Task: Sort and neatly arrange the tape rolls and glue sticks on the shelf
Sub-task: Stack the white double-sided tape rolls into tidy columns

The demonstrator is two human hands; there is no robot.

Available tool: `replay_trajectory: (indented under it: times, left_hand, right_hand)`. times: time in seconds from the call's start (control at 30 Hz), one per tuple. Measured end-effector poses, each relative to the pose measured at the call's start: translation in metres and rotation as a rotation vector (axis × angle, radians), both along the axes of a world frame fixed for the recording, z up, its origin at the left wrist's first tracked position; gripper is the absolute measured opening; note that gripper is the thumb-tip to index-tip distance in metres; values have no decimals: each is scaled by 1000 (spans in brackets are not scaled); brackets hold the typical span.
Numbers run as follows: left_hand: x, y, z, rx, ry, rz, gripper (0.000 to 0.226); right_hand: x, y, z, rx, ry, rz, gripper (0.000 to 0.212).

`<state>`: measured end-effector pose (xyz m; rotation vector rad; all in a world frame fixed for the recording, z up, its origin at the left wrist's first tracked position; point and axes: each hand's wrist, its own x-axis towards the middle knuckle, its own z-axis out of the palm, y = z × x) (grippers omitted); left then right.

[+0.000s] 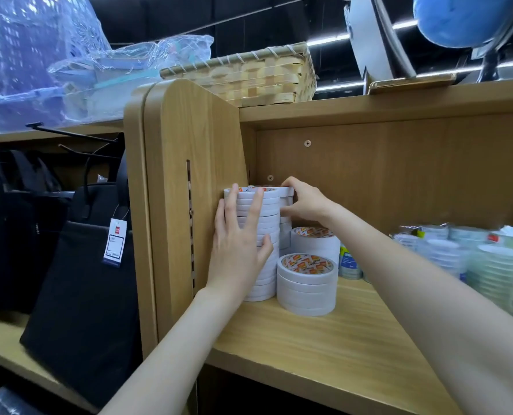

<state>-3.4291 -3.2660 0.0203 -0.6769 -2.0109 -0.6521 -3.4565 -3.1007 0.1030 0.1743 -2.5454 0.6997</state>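
A tall stack of white tape rolls (268, 211) stands at the left end of the wooden shelf (309, 351), against the side panel. My left hand (237, 244) presses flat against the front of this stack with its fingers spread. My right hand (304, 202) pinches a thin white tape roll (288, 191) at the top of a second tall stack just behind. Two shorter stacks of white tape with orange labels stand beside them, one in front (306, 283) and one behind (315, 239).
Wrapped packs of clear tape rolls (494, 265) fill the shelf's right side, with small bottles (349, 263) near the middle. A woven basket (249, 76) sits on the top board. Black bags (81, 283) hang left of the side panel (183, 187).
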Motion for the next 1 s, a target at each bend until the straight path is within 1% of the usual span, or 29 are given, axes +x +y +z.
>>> replay_trajectory:
  times: [0.07,0.1,0.13,0.2,0.23,0.3,0.37,0.43,0.5,0.57,0.67,0.77,0.87,1.0]
  left_hand:
    - [-3,0,-2,-7,37,10,73]
    - [-4,0,-2,-7,47,13,72]
    - [-4,0,-3,-3,53,16,70]
    - [-5,2,-5,4,57,29,68]
    - [-5,2,-6,8,59,35,67]
    - [-6,5,-7,23,73,41,66]
    - [-6,6,-7,40,68,34,67]
    - [-4,6,-7,51,58,16,68]
    - [-3,4,-8,62,60,-9,71]
    - [-1,4,-11,80,62,-47,76]
    - [1,4,-18,112,48,-93,84]
    - [4,3,-28,126,35,-73,85]
    - [4,1,-32,134,21,-80,85]
    - [1,3,-33,145,44,-69,84]
  right_hand:
    - [7,9,-5,-78,14,-21,71]
    - [12,15,-6,-71,0,-41,73]
    - [18,21,-6,-24,-16,-60,68]
    - [34,35,-6,102,-56,-79,44]
    - [42,41,-5,133,-78,-79,34]
    - [55,49,-5,180,-103,-83,27]
    - [63,50,-8,271,-170,-80,30]
    - [66,48,-19,414,-251,-110,40]
    - [66,47,-33,480,-280,-157,50]
    - [66,47,-46,455,-261,-153,51]
    - [63,47,-53,406,-179,-174,37]
    - [59,46,-54,371,-117,-202,25]
    - [62,50,-45,298,-37,-183,25]
    - [76,60,-14,180,118,-167,22]
